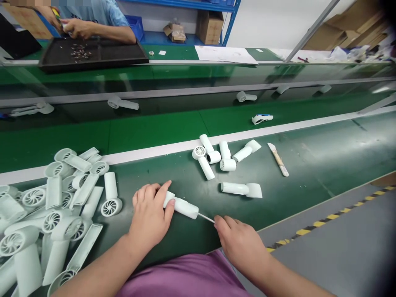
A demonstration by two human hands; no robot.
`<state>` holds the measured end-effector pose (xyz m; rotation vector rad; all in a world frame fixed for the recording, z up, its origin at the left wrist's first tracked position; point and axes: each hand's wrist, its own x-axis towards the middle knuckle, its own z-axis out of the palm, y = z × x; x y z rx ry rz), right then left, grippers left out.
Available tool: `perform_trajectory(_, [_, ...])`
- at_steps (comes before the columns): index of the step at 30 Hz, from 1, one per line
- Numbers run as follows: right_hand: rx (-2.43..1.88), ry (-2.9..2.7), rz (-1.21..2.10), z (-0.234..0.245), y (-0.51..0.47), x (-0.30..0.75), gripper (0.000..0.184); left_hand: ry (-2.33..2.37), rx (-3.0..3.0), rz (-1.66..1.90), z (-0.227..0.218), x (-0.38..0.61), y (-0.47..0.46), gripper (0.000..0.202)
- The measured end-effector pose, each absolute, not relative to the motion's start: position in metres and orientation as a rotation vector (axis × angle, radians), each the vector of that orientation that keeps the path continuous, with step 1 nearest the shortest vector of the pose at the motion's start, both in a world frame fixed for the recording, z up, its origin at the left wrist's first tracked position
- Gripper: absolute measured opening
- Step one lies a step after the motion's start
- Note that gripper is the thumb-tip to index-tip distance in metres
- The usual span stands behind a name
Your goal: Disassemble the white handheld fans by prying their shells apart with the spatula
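My left hand (151, 214) is closed around the head end of a white plastic fan housing (185, 207) that lies on the green bench. Its handle end points right. My right hand (239, 243) pinches a thin white stick (206, 217) whose tip touches the handle's end. Both hands are near the bench's front edge.
A heap of white fan housings (52, 214) lies at the left. Several more housings (216, 159) and a small knife-like tool (278, 159) lie beyond my hands. A conveyor (185, 103) carries more parts. Across it a person's hands (78, 28) work over a black tray (93, 53).
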<state>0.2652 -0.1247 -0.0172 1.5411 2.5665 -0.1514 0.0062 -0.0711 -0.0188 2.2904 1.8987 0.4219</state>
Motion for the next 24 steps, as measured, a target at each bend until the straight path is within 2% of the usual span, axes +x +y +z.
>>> perform_trajectory(3, [1.486,2.372,-0.189,-0.006,-0.124,0.257,0.015,1.764,2.319,0.49,-0.023,0.005,-0.07,0.05])
perform_trajectory(7, [1.462,2.185,-0.29,0.017,-0.112,0.238,0.021,1.664,2.341,0.46,-0.026,0.002,-0.069,0.057])
perform_trajectory(12, [1.42,2.196,-0.43,0.043,-0.083,0.212,0.023,1.63,2.374,0.427,-0.027,-0.001,-0.068,0.063])
perform_trajectory(18, [1.324,2.075,-0.377,0.045,-0.087,0.222,0.044,1.652,2.374,0.445,-0.029,0.0,-0.069,0.063])
perform_trajectory(24, [1.277,2.064,-0.336,0.057,-0.081,0.214,0.049,1.649,2.322,0.509,-0.031,-0.002,-0.067,0.064])
